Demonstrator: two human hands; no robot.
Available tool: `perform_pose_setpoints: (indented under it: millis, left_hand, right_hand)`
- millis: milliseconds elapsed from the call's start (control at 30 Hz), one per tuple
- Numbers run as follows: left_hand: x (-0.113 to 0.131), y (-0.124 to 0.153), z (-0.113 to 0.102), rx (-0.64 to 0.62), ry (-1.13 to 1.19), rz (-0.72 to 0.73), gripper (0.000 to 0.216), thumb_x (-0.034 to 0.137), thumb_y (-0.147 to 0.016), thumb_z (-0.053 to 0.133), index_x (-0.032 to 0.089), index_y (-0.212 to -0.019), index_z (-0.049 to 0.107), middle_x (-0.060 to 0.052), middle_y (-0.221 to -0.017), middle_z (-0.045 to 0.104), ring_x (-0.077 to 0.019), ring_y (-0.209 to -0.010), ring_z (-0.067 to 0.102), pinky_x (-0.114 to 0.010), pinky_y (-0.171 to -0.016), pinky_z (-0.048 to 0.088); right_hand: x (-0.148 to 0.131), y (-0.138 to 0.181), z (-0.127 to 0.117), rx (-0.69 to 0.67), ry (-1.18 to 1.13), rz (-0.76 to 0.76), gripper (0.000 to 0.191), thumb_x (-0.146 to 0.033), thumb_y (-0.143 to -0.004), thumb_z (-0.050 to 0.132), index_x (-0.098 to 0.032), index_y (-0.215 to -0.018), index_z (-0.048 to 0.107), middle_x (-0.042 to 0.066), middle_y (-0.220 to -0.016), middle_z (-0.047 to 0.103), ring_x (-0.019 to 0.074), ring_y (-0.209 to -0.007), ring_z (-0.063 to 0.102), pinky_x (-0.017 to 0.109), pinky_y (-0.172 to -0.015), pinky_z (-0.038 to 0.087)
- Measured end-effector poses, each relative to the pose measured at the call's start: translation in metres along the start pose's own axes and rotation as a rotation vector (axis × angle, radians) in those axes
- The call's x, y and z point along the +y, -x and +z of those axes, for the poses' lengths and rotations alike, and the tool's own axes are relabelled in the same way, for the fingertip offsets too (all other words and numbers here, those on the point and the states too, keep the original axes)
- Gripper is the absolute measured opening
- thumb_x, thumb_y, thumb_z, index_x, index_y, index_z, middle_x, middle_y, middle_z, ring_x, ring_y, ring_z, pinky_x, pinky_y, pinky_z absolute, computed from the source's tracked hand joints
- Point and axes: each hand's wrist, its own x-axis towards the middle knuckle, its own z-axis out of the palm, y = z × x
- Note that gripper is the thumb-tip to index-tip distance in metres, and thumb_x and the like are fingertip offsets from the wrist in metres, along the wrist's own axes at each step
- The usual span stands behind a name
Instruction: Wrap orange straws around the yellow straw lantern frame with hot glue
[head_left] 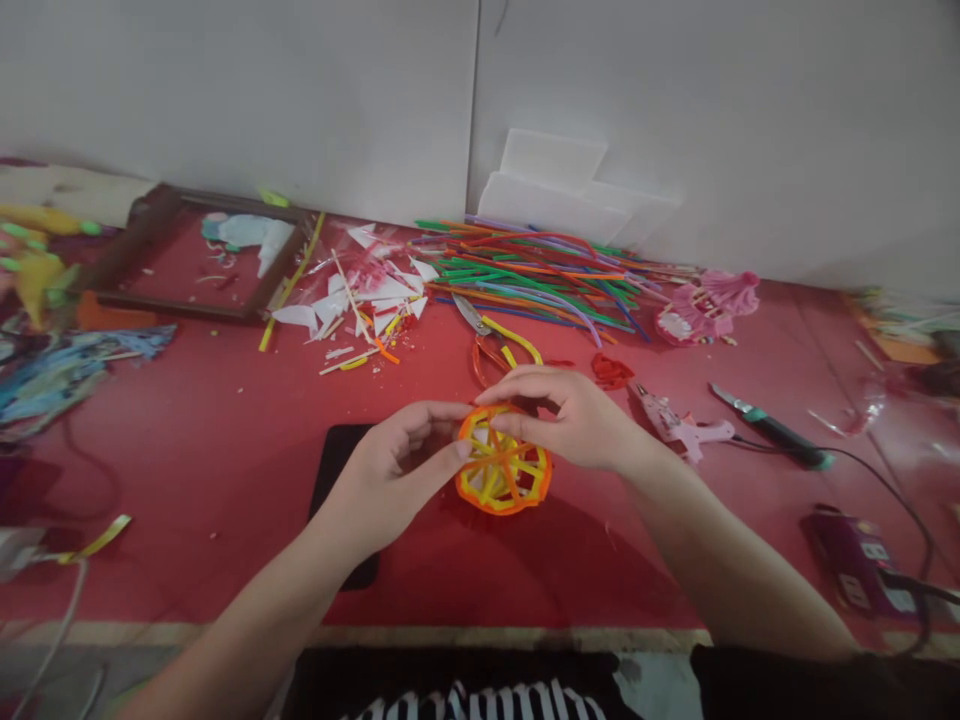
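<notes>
The left grip [397, 462] and right grip [574, 415] pinch the wheel [501, 460] between them — one at its left edge, one at its top. Rim [504, 510] and spokes [523, 464] look joined; what remains I cannot tell. Sticks [525, 270] lie beyond the grips, the glue gun [682, 425] to their right.

Left hand [409, 472] and right hand [570, 415] holding an orange-and-yellow, wheel-shaped frame [503, 458] over a red tabletop [225, 480]. Black smartphone [340, 452] partly hidden by the left forearm [319, 560]; multicoloured pipe cleaners [525, 272] beyond; pink glue gun [684, 425] at right.
</notes>
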Motion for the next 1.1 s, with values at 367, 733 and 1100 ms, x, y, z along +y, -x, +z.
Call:
perform_pose_setpoints:
  millis: [367, 733, 1100]
  left_hand:
    - [-0.001, 0.005, 0.007, 0.158, 0.138, -0.109, 0.034, 0.032, -0.075, 0.082, 0.018, -0.104, 0.071, 0.0, -0.083, 0.071, -0.0083, -0.072, 0.067, -0.013, -0.065, 0.056]
    - [-0.003, 0.006, 0.006, 0.141, 0.209, -0.081, 0.028, 0.026, -0.078, 0.08, 0.023, -0.103, 0.067, 0.006, -0.076, 0.065, -0.0027, -0.068, 0.062, -0.007, -0.064, 0.051]
    - [0.013, -0.001, -0.012, -0.099, -0.061, -0.209, 0.04, 0.052, -0.086, 0.068, 0.018, -0.108, 0.068, -0.004, -0.09, 0.076, -0.0138, -0.076, 0.072, -0.02, -0.065, 0.06]
  right_hand:
    - [-0.002, 0.001, 0.004, -0.011, -0.046, 0.035, 0.016, -0.019, -0.087, 0.066, -0.022, -0.096, 0.079, 0.002, -0.092, 0.079, 0.0126, -0.081, 0.071, 0.024, -0.073, 0.054]
    - [-0.005, 0.001, 0.006, -0.011, -0.046, 0.056, 0.013, -0.017, -0.087, 0.065, -0.021, -0.087, 0.077, 0.001, -0.088, 0.077, 0.0118, -0.08, 0.07, 0.024, -0.075, 0.053]
    - [-0.008, 0.012, 0.008, 0.077, -0.043, 0.184, 0.01, -0.028, -0.085, 0.069, -0.021, -0.09, 0.074, 0.001, -0.088, 0.076, 0.0126, -0.079, 0.069, 0.024, -0.071, 0.052]
